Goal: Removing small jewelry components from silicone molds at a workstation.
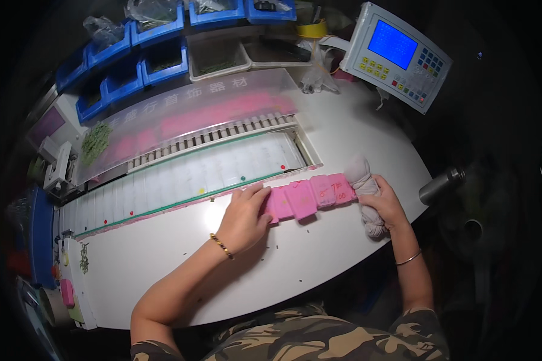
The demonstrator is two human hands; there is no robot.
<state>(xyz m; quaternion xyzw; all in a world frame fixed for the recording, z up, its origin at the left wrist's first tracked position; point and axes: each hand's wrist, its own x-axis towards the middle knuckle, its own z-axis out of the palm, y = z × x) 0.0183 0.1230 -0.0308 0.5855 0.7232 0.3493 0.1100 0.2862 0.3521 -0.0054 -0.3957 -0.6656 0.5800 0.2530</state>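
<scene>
A row of flat pink blocks lies on the white table, side by side and slightly uneven. Red handwriting marks the blocks at the right end. My left hand curls round the row's left end, thumb on the near side and fingers on the far side. At the right end, a twisted grey cloth bundle stands against the blocks. My right hand is closed round this bundle, thumb across its middle. Part of the leftmost block is hidden under my left fingers.
Beyond the blocks runs a long machine bed with white strips, rollers and a clear cover. Blue bins line the back. A control panel with a lit blue screen stands far right. Small dark bits dot the white table.
</scene>
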